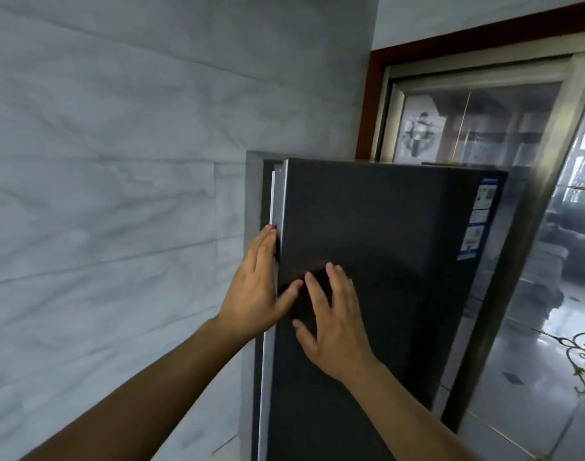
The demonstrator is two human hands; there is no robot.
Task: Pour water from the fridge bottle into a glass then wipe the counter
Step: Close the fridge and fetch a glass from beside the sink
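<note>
A tall dark grey fridge point(384, 261) stands in a wall recess, its door slightly ajar along the left edge, where a pale inner strip shows. My left hand point(256, 287) lies against that left door edge, fingers extended up along it and thumb on the door front. My right hand point(334, 314) rests flat on the door front with fingers spread, holding nothing. Whether the left fingers hook behind the edge I cannot tell. No bottle, glass or counter is visible.
A grey marble-tiled wall point(118, 194) fills the left side, close to the fridge. To the right is a wood-framed glass door point(484, 121) with reflections, and blue labels point(480, 221) are stuck near the fridge's right edge.
</note>
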